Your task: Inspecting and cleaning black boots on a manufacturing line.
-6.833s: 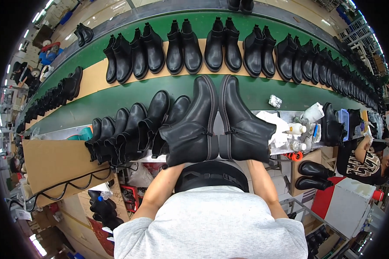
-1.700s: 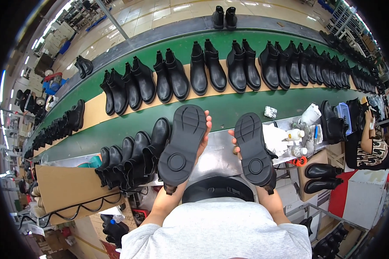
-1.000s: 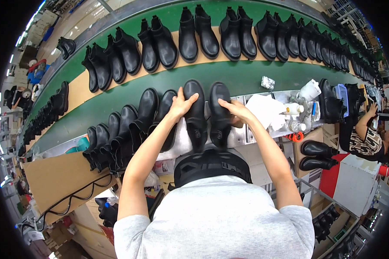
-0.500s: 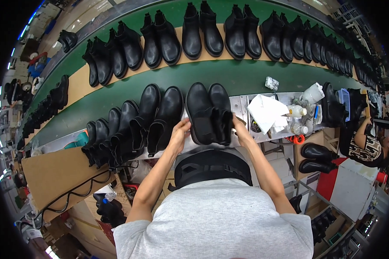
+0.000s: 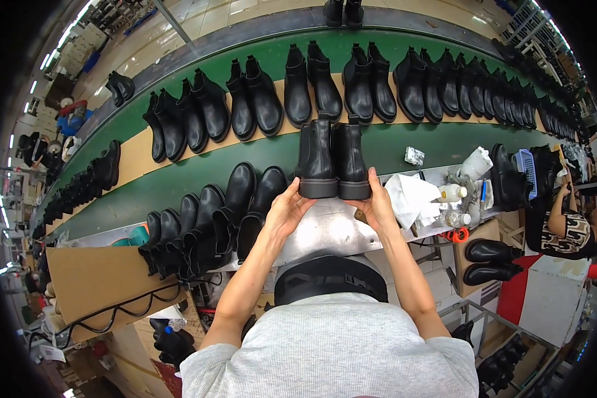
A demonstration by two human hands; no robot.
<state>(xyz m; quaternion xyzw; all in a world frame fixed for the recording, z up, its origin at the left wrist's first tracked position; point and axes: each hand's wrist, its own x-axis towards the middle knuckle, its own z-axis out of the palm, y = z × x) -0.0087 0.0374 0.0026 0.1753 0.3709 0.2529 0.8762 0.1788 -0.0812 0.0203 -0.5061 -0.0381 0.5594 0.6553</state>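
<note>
Side by side in front of me are two black ankle boots, upright with their heels facing me. My left hand (image 5: pixel 289 209) grips the left boot (image 5: pixel 316 158) low at its heel and sole. On the other side, my right hand (image 5: pixel 377 200) has its fingers around the heel of the right boot (image 5: pixel 351 159). The toes of both are hidden behind the shafts. Just to the left, a row of black boots (image 5: pixel 240 187) stands along the near edge of the metal bench (image 5: pixel 331 229).
More boots (image 5: pixel 255 99) line a cardboard strip on the green belt (image 5: pixel 259 149) beyond. A white cloth (image 5: pixel 408 202), plastic bottles (image 5: pixel 452 193) and orange tape (image 5: pixel 458 235) lie to the right. A cardboard sheet (image 5: pixel 106 285) stands left. A co-worker (image 5: pixel 567 222) is at far right.
The boot pair has moved forward, away from me, and now stands upright with heels toward me instead of toes pointing away. Both hands went forward with it. The whole view has shifted slightly.
</note>
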